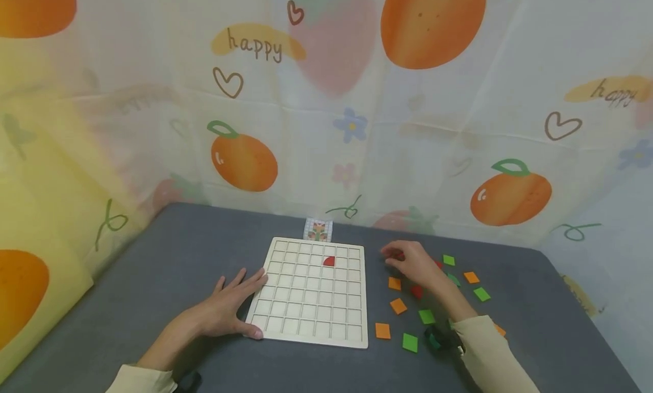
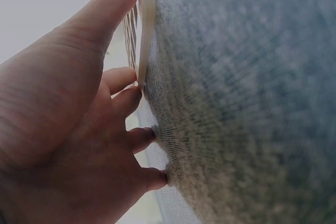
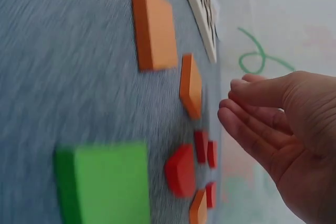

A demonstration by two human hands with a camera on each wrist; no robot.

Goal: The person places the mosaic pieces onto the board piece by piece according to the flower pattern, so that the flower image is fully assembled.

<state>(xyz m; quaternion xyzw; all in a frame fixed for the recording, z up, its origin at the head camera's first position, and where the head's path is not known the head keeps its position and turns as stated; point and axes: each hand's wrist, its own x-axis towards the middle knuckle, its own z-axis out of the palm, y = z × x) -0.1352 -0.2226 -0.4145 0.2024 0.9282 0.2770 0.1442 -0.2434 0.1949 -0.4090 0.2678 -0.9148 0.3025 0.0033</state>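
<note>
Pale sleeve (image 1: 140, 380) nearest, lower left; then my left hand (image 1: 227, 307), spread, touching the grid board (image 1: 308, 312) at lower centre, one red piece (image 1: 329, 261) on it. Lower right, my right hand (image 1: 415, 263) bends among loose tiles (image 1: 427, 317); whether it pinches one, I can't tell. Likely piece-picking; next calls for a fingertip hold.

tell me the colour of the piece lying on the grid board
Red; the quarter-circle tile shows best in the head view.
</note>
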